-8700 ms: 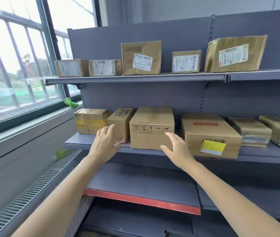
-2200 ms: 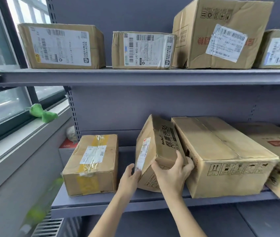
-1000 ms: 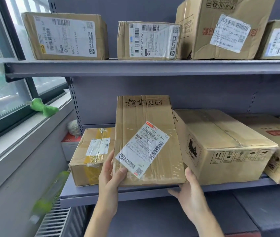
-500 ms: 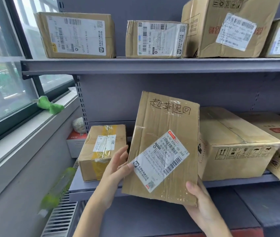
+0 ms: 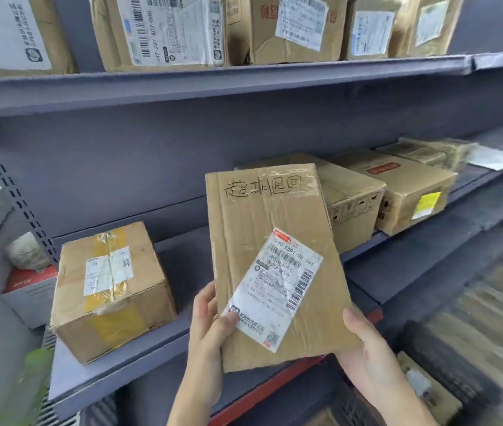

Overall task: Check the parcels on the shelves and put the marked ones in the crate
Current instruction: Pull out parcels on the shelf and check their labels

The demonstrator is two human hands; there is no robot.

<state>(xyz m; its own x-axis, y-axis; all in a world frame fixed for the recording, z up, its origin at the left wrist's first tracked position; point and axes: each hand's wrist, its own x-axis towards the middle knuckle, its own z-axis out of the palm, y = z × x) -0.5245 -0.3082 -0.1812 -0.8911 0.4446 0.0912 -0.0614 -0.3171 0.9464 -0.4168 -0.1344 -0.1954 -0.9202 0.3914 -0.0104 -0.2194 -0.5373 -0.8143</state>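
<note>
the flat parcel is now clear of the middle shelf, where it stood wedged a couple of seconds ago, and i hold it up in front of the shelving with its label facing me. my left hand has its fingers clamped on the lower left edge, my right hand clamped under the lower right corner. handwriting across the top reads as the mark, so i judge this one belongs in the crate, which i cannot clearly make out yet.
</note>
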